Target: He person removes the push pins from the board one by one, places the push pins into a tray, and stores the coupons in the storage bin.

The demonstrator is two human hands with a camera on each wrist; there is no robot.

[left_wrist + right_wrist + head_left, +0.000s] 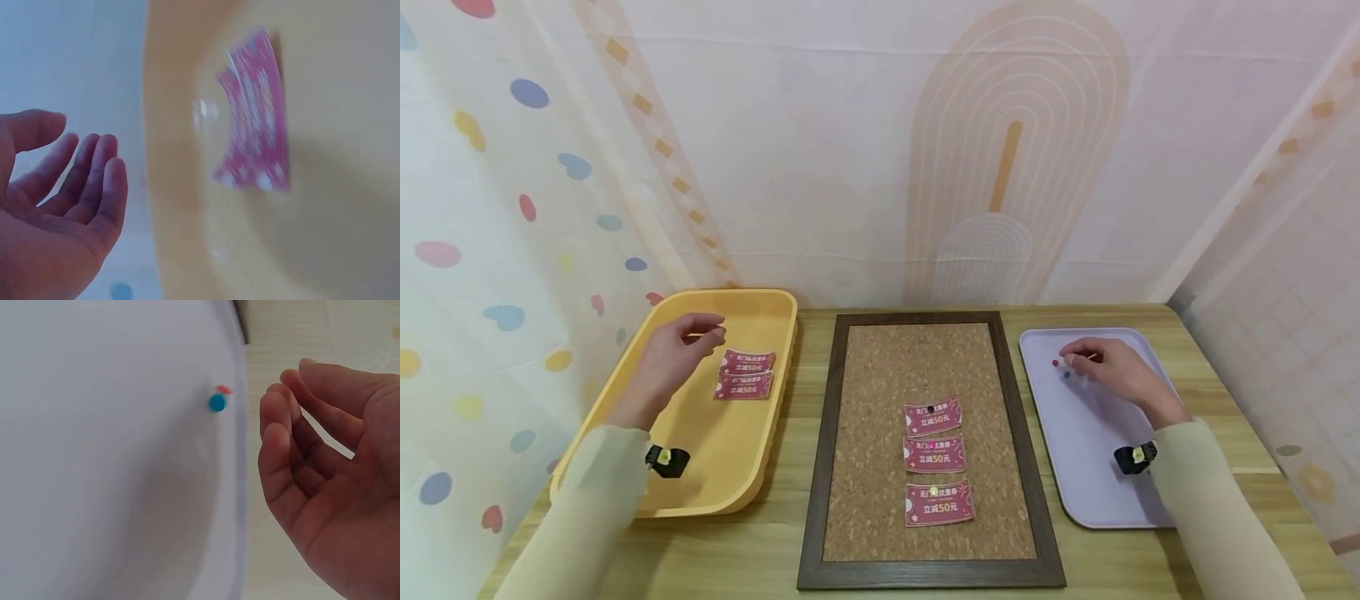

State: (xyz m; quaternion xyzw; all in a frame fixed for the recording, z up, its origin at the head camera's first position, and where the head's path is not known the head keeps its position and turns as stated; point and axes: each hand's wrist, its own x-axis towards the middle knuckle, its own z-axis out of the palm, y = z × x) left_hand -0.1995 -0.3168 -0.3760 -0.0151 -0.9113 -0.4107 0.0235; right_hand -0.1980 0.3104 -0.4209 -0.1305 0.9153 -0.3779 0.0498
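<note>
My left hand [672, 354] hovers over the yellow tray [700, 475], its fingers loosely bent and holding nothing. Two pink coupons, an upper one [748, 362] and a lower one [743, 386], lie in that tray just right of the hand; they look blurred in the left wrist view. Above the lilac tray [1093, 475], my right hand [1112, 367] has relaxed, empty fingers. Near its fingertips lie a red pushpin [1056, 362] and a blue pushpin [217, 402]. Between the trays, a framed corkboard [868, 467] bears three pink coupons [940, 507] in a column.
On the pinned coupons sit a black pushpin [931, 409], a pink pushpin [932, 446] and a yellow-green pushpin [934, 491]. Both trays and the board rest on a wooden table [782, 533]. Patterned curtains [820, 167] enclose the back and sides.
</note>
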